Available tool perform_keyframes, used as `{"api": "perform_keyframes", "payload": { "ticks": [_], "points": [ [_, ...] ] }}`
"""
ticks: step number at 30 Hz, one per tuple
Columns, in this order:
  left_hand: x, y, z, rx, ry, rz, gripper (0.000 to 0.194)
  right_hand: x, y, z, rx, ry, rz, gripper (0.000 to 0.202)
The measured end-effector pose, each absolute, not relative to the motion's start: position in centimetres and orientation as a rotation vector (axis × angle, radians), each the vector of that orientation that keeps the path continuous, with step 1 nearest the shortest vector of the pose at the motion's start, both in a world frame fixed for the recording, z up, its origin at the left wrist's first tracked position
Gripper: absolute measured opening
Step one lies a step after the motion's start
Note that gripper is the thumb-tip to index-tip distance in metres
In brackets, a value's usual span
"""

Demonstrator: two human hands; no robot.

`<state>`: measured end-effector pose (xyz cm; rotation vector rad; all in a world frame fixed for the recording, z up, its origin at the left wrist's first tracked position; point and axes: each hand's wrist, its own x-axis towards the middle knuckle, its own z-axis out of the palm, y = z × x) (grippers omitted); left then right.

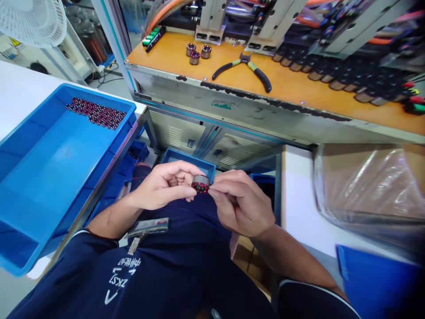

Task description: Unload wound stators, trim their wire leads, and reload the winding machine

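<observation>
Head view: orange worktop [175, 64] stood ahead; blue tray [49, 150], at left; left hand [166, 184] and right hand [244, 201], centre; small wound core [200, 181] sat between them, gripped by left fingers, edge pinched by right fingertips.

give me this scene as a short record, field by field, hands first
left hand: grips a ring between thumb and fingers; the hand
right hand: fingers pinched at the ring's right edge; the hand
ring: grey outer side, red and black within
bench: three similar rings, open pliers
tray: blue, small parts packed at its far end
</observation>
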<state>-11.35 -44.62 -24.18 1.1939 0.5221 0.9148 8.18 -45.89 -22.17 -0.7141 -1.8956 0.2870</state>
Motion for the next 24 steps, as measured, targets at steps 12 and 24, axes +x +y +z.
{"api": "perform_keyframes", "payload": {
  "ticks": [12, 24],
  "points": [
    [-10.1, -44.5, -24.5, 1.071, 0.249, 1.144, 0.019, 8.5, -46.6, -23.3, -0.903, -1.856, 0.179, 0.023],
    [-10.5, -44.3, -25.1, 0.913, 0.290, 0.686, 0.046, 9.7, -46.0, -21.2, -0.710, -2.240, 0.024, 0.012]
  ]
}}
